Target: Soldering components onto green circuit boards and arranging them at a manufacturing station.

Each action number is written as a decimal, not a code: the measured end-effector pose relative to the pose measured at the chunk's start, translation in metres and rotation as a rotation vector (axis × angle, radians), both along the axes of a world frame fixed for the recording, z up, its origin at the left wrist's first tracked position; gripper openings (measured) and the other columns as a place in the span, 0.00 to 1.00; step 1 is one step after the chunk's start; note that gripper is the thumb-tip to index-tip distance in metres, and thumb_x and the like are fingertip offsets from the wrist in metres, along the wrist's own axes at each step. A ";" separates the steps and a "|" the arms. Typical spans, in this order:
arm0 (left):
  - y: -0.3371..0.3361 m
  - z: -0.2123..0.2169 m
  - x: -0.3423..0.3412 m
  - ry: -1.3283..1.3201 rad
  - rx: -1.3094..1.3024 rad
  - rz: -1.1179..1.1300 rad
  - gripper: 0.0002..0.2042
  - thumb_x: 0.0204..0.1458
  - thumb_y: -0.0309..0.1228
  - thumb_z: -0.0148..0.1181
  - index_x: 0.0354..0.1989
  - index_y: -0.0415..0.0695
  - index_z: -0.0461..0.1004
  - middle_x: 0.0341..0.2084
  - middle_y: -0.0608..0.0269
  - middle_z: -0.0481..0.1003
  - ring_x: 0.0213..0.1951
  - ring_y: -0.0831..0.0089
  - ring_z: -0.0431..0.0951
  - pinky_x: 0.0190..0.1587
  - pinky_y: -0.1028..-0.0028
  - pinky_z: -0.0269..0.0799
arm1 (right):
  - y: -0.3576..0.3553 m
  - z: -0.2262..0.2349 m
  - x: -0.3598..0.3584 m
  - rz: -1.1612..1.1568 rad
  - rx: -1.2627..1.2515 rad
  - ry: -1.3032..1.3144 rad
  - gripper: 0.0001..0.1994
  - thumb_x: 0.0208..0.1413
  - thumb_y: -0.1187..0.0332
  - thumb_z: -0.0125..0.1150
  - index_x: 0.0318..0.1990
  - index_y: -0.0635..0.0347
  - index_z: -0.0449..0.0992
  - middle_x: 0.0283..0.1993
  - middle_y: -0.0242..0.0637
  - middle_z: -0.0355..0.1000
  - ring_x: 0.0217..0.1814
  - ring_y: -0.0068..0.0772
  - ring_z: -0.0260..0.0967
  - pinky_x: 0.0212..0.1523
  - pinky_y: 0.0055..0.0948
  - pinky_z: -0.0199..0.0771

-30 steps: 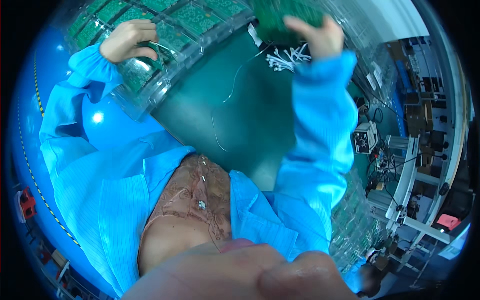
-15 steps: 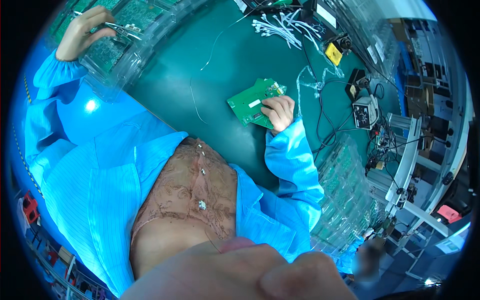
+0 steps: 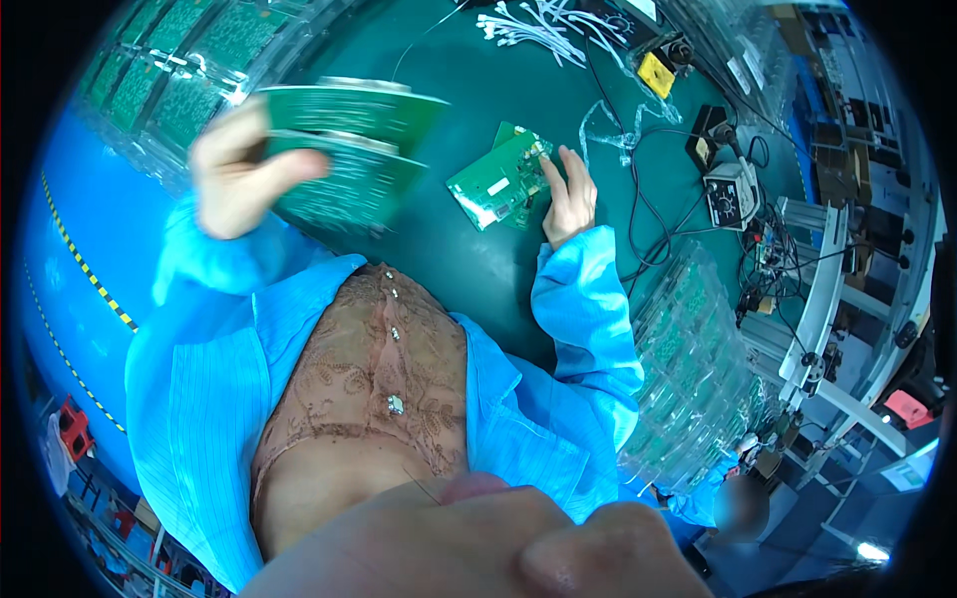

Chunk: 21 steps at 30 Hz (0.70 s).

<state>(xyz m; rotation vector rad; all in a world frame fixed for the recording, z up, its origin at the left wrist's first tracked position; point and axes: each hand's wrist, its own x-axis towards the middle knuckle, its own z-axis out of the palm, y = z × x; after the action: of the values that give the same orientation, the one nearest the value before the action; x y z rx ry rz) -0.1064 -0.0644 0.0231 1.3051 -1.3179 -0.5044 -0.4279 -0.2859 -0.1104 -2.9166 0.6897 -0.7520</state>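
Left hand (image 3: 234,174) clamped on blurred green boards (image 3: 349,149), raised above mat (image 3: 449,259). Right hand (image 3: 570,194) flat, fingers resting on board (image 3: 495,181) on mat. Judged midway: lifted boards not yet set down.

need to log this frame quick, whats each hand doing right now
left hand: closed on blurred green circuit boards, lifted off the mat.
right hand: open, fingers resting on a green circuit board on the mat.
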 end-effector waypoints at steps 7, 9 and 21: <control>-0.082 -0.023 -0.053 -0.216 0.150 -0.040 0.09 0.46 0.24 0.65 0.35 0.36 0.75 0.31 0.59 0.72 0.31 0.70 0.74 0.32 0.72 0.68 | 0.042 0.019 -0.001 -0.342 0.322 -0.316 0.10 0.45 0.77 0.61 0.38 0.60 0.76 0.47 0.43 0.72 0.49 0.48 0.68 0.53 0.39 0.66; -0.096 -0.031 -0.052 -0.555 -0.073 0.107 0.09 0.47 0.27 0.65 0.36 0.38 0.75 0.31 0.59 0.72 0.29 0.65 0.74 0.30 0.69 0.70 | 0.061 0.017 0.006 -0.379 0.430 -0.379 0.09 0.46 0.76 0.62 0.37 0.60 0.76 0.43 0.43 0.73 0.46 0.47 0.70 0.51 0.38 0.67; -0.133 -0.077 -0.077 -0.957 -0.069 0.042 0.11 0.42 0.29 0.64 0.35 0.44 0.73 0.29 0.65 0.70 0.32 0.66 0.73 0.31 0.68 0.71 | 0.023 0.018 0.033 -0.450 0.565 0.014 0.41 0.35 0.57 0.74 0.59 0.66 0.63 0.52 0.51 0.67 0.54 0.53 0.64 0.54 0.44 0.62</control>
<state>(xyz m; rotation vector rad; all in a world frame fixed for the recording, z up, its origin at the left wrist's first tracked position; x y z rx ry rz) -0.1835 -0.1976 -0.0535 1.5755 -2.0408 0.2577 -0.3945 -0.2631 -0.0926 -2.2787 1.3308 -0.4539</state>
